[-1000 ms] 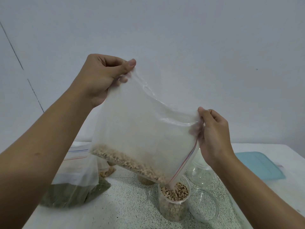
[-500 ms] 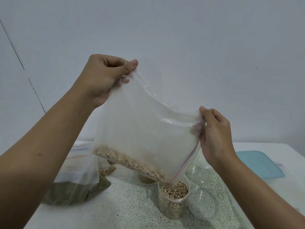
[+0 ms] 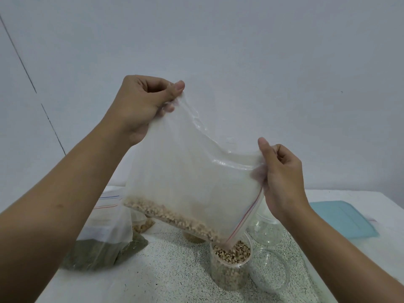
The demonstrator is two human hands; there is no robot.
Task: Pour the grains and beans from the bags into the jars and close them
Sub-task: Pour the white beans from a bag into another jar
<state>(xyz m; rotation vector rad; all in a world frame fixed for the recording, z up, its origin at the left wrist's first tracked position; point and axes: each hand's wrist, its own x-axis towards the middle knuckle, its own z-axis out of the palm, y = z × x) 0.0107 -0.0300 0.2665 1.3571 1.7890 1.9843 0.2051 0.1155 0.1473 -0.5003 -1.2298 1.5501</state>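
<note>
1 jar (image 3: 193, 239) — mostly hidden behind the held bag (image 3: 185, 171).

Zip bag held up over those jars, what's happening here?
A person is tipping pale beans from a clear zip bag into an open jar on the speckled table. The left hand pinches the bag's raised corner, the right hand pinches the edge by the zip, and the low corner hangs over the jar, which is nearly full. Some beans remain in the bag. An empty jar stands beside it.
</note>
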